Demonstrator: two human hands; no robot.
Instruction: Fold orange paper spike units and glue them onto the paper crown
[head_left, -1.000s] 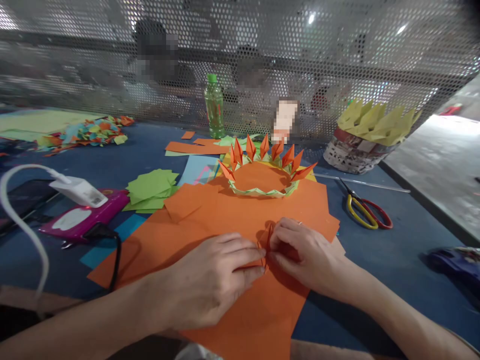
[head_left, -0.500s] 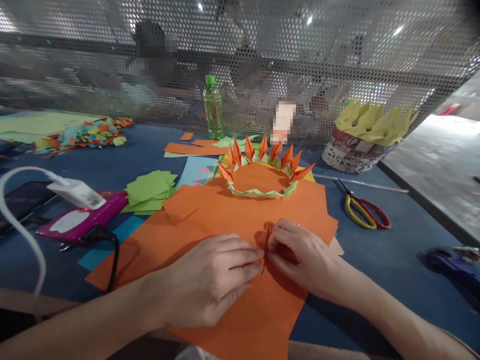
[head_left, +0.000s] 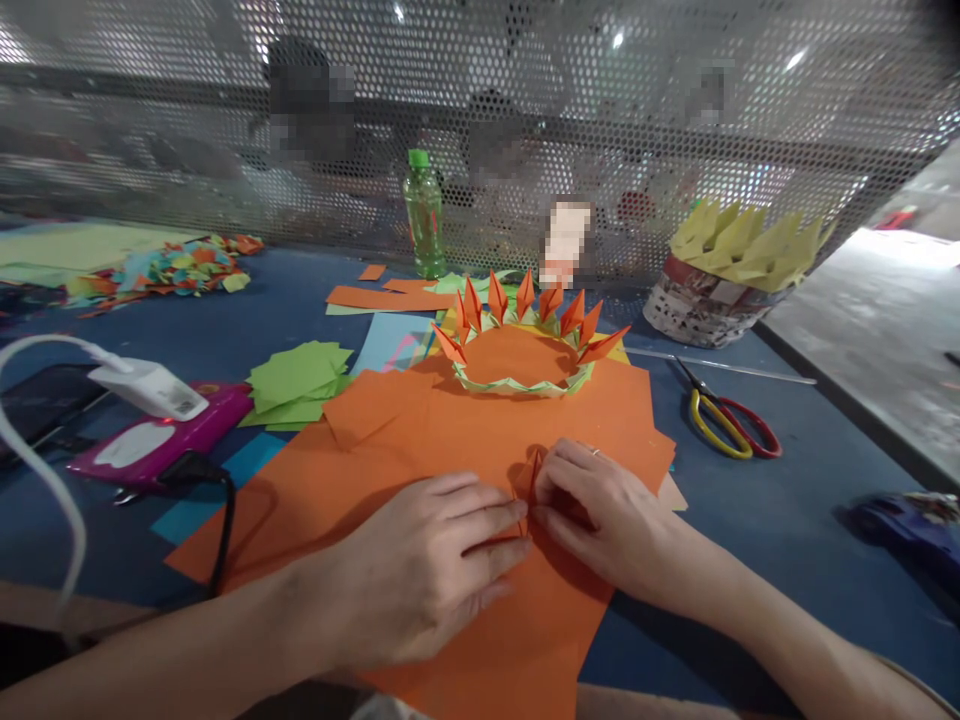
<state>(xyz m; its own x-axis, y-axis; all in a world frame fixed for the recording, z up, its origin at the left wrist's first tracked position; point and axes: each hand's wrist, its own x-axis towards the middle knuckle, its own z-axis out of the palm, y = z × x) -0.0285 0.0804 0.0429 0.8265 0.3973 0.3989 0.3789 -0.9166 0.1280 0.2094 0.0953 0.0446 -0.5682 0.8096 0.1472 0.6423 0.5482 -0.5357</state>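
Note:
A small folded orange paper piece [head_left: 535, 476] with a pointed tip lies between my hands on large orange sheets [head_left: 600, 420]. My right hand [head_left: 607, 510] is closed, thumb and bent fingers pinching its right side. From the left, the fingertips of my left hand [head_left: 442, 560] press together on its lower left edge. Most of the piece is hidden by my fingers. Just beyond stands a pale green folded paper ring [head_left: 517, 386], with several pointed orange pieces [head_left: 499, 300] set upright around its far side.
Scissors [head_left: 724, 420] lie to the right, near a yellow-topped woven pot [head_left: 720, 300]. Green paper squares [head_left: 296, 385], a magenta device [head_left: 157, 440] with a white charger [head_left: 150, 385] and cables are at left. A green bottle [head_left: 424, 220] stands before the perforated metal screen [head_left: 187, 130].
My left fingers have shifted slightly at the lower edge of the folded orange piece. My right hand keeps its pinch almost unmoved.

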